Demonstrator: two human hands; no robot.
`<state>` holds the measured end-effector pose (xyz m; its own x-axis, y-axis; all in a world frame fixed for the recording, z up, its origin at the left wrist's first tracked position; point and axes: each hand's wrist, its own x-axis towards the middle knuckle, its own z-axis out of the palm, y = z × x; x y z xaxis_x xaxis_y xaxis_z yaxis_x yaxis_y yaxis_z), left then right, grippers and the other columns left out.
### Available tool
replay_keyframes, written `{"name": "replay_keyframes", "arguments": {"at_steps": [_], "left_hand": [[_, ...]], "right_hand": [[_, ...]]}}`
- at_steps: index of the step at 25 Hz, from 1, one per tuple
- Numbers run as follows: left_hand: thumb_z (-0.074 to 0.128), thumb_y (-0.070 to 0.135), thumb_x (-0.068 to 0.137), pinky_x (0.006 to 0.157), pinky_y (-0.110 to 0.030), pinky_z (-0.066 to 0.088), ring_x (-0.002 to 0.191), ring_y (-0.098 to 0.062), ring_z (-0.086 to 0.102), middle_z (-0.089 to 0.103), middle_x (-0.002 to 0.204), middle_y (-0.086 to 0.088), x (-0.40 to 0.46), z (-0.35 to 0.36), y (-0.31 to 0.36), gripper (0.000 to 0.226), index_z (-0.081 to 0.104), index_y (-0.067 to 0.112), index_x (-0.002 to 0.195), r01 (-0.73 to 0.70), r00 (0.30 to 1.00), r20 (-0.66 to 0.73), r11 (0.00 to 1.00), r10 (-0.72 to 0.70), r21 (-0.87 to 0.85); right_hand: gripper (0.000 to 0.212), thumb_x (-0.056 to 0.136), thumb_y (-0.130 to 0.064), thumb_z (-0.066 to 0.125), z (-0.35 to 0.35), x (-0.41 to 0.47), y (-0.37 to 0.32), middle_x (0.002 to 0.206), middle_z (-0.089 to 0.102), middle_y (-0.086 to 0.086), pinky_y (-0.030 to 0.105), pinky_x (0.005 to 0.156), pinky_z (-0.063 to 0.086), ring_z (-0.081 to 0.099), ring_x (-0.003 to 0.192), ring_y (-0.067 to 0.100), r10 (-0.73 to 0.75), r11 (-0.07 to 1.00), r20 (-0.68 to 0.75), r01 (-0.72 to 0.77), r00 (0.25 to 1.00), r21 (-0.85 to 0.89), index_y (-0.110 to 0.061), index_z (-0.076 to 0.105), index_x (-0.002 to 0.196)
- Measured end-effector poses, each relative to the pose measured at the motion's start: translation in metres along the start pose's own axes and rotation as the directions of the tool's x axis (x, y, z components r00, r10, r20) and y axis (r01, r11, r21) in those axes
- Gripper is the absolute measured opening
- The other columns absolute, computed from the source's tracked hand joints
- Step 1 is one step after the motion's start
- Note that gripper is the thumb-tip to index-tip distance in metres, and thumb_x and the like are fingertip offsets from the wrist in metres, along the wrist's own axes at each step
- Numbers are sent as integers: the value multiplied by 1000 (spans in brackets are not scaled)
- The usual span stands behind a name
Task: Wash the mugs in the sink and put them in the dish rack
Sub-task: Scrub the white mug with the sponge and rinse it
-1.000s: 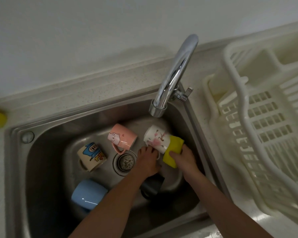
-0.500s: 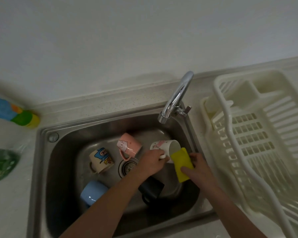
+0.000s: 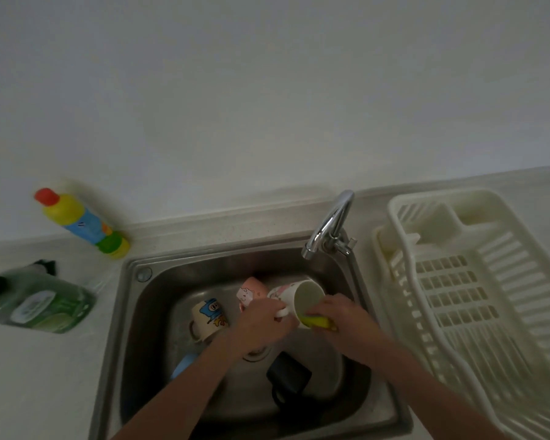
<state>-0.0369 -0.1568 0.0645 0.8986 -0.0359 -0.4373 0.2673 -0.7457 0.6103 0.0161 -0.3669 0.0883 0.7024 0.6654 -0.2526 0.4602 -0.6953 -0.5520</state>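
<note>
Just glossy white mug [image 3: 294,292], spongy yellow pad [image 3: 317,321].

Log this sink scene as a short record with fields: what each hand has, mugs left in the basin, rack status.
left hand: holds white mug by its handle, tilted on its side
right hand: presses yellow sponge at the mug's rim
mugs in sink: pink, cartoon cream, blue, black
dish rack: no mugs visible in it
tap: no water visible

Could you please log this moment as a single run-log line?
step: scrubbing | left hand: holds white patterned ceramic mug by handle | right hand: presses yellow sponge at rim | white plastic dish rack: no mugs visible
</note>
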Motion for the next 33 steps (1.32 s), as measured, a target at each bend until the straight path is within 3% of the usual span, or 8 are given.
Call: {"name": "replay_keyframes", "arguments": {"at_steps": [7,13,20,22,24,27,29,33], "left_hand": [[68,36,87,52,-9,30,49,3,45,45,50,14,-46,-44,-23,42,48,28,51,90,995,-48,996,-90,-9],[63,34,91,68,-25,52,74,-10,67,71,80,-2,-91,-52,-47,25,73,11,92,187,978,-42,949,-204,-253],[69,36,81,59,-18,49,78,-14,68,68,81,3,-113,-73,-69,20,66,17,89,142,984,-97,986,-150,-89],[73,37,81,66,-20,48,84,-11,64,67,89,6,-119,-79,-73,24,68,20,99,72,980,-178,994,-85,-76],[74,38,83,79,-24,49,96,-16,65,70,105,0,-121,-83,-83,34,68,19,110,-9,978,-208,999,2,-33],[66,46,88,78,-15,37,99,-21,64,69,105,-5,-124,-86,-92,37,69,15,107,-88,983,-156,995,95,53],[63,47,88,74,-16,36,91,-22,64,67,95,-6,-123,-92,-100,35,67,12,96,-123,979,-157,991,129,48],[62,41,93,79,-23,40,101,-26,64,69,106,-10,-121,-106,-105,30,67,13,103,-212,970,-92,970,224,118]], "right_hand": [[58,86,-36,69,10,18,-36,142,51,-15,25,108,38,48,129,6,-189,981,261,195,947,2,-35,49,140],[48,94,-28,60,30,30,-76,139,56,-8,26,101,43,56,123,14,-297,908,274,360,915,-215,-35,48,140],[45,98,-25,56,30,27,-129,142,55,-3,26,106,40,52,128,16,-306,860,250,380,918,-341,-24,48,142],[39,97,-28,59,34,25,-145,131,62,-4,18,96,44,59,117,14,-189,936,192,236,963,-259,-24,56,136],[34,95,-28,64,37,27,-162,117,66,1,18,87,51,65,101,16,24,992,123,-38,992,116,-12,62,125],[28,97,-18,61,28,26,-192,121,62,19,48,78,61,67,104,35,298,453,253,-369,921,812,-7,57,122],[30,99,-14,57,25,31,-210,127,59,21,47,77,61,64,109,37,318,362,321,-427,892,828,-8,54,127],[41,104,-15,45,33,25,-230,144,46,9,30,107,39,48,129,25,248,847,302,-358,920,394,-8,45,144]]}}
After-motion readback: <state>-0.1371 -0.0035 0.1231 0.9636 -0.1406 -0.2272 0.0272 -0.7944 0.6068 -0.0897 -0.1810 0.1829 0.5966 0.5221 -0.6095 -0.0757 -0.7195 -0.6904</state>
